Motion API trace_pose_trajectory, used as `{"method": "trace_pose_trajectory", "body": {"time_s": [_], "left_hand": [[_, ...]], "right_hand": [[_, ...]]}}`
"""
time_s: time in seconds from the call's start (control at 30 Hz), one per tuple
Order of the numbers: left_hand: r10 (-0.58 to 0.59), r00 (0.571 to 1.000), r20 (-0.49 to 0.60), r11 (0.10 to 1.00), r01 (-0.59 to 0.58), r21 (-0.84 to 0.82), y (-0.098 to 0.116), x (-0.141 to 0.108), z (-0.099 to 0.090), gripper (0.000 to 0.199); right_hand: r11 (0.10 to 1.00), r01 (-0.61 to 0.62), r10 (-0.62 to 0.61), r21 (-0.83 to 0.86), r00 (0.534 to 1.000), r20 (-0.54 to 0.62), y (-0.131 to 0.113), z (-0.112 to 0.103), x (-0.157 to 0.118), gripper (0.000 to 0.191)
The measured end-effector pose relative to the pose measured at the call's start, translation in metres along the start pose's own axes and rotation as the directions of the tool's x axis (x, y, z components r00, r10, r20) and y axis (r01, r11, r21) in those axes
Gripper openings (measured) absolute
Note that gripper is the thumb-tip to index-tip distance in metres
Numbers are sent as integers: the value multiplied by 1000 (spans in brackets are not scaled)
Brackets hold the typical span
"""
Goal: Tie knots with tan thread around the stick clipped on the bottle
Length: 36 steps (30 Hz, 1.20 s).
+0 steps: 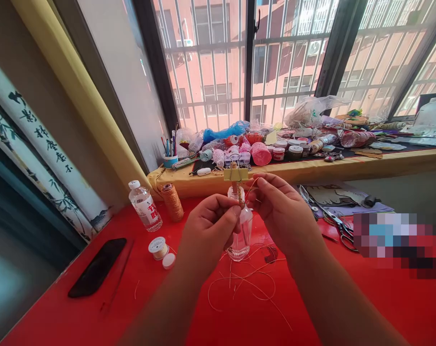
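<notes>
A clear glass bottle [240, 235] stands on the red table, with a yellow binder clip [236, 175] above its mouth. The clip grips a narrow brown strip of cord work that hangs down at the bottle's neck. My left hand [215, 226] is closed in a pinch on the lower end of this strip, in front of the bottle. To the right of the clip, my right hand [275, 199] pinches a thin orange cord [254, 182] between thumb and forefinger. Loose thin cords [245, 279] curl over the table below both hands.
Left on the table are a water bottle [146, 207], brown thread cone [172, 203], white spool [158, 248], white cap [168, 261] and black phone [97, 267]. Scissors [335, 220] lie at right. Jars and yarn crowd the windowsill [203, 186]. A blurred patch covers the far right.
</notes>
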State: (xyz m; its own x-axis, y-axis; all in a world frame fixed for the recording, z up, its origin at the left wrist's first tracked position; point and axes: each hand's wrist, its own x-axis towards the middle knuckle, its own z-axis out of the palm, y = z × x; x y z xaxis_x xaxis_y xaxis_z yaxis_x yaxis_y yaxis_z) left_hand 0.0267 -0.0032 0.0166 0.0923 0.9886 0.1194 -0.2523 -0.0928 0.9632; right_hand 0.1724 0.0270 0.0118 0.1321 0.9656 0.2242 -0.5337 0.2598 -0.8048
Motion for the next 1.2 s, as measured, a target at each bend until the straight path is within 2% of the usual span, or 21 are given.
{"method": "trace_pose_trajectory", "body": {"time_s": [0.1, 0.17, 0.2, 0.27, 0.37, 0.43, 0.5, 0.6, 0.7, 0.8, 0.9, 1.0, 1.2], "left_hand": [[-4, 1000, -4, 1000, 4, -8, 0, 1, -1, 16], [-5, 1000, -9, 1000, 5, -7, 0, 0, -1, 15], [-3, 1000, -8, 1000, 3, -3, 1, 0, -1, 15], [15, 1000, -8, 1000, -15, 9, 1, 0, -1, 15], [65, 998, -28, 998, -64, 25, 1, 0, 0, 14], [88, 994, -60, 996, -86, 39, 1, 0, 0, 12], [101, 992, -75, 994, -97, 54, 1, 1, -1, 12], [113, 991, -77, 991, -108, 73, 0, 3, -2, 13], [114, 991, -76, 987, -104, 119, 1, 2, -2, 15], [147, 982, -119, 977, -125, 173, 2, -1, 1, 17], [195, 966, -172, 962, -155, 224, 2, -4, 4, 21], [213, 963, -164, 951, -166, 259, 1, -3, 3, 23], [174, 981, -88, 952, -145, 268, 2, 3, -5, 22]], "right_hand": [[958, 27, -29, -286, 1000, -2, -6, -7, 0, 19], [852, 87, -75, -516, 996, 43, -13, -12, -2, 26], [806, 133, -107, -576, 991, 80, -17, -14, -4, 27], [785, 211, -129, -583, 975, 179, -21, -13, -9, 24], [848, 210, -54, -487, 948, 314, -20, -7, -18, 15], [863, 195, -29, -465, 940, 340, -17, -3, -21, 11], [826, 239, -55, -510, 935, 350, -14, -1, -23, 8], [680, 383, -148, -626, 907, 394, -14, -1, -24, 11], [459, 538, -283, -707, 843, 458, -14, -2, -26, 14], [192, 680, -419, -708, 709, 567, -11, -2, -26, 13], [19, 743, -458, -669, 601, 655, -4, -2, -25, 16], [-47, 752, -481, -657, 559, 675, 3, -4, -23, 19], [-34, 731, -486, -681, 584, 651, 7, -8, -20, 16]]}}
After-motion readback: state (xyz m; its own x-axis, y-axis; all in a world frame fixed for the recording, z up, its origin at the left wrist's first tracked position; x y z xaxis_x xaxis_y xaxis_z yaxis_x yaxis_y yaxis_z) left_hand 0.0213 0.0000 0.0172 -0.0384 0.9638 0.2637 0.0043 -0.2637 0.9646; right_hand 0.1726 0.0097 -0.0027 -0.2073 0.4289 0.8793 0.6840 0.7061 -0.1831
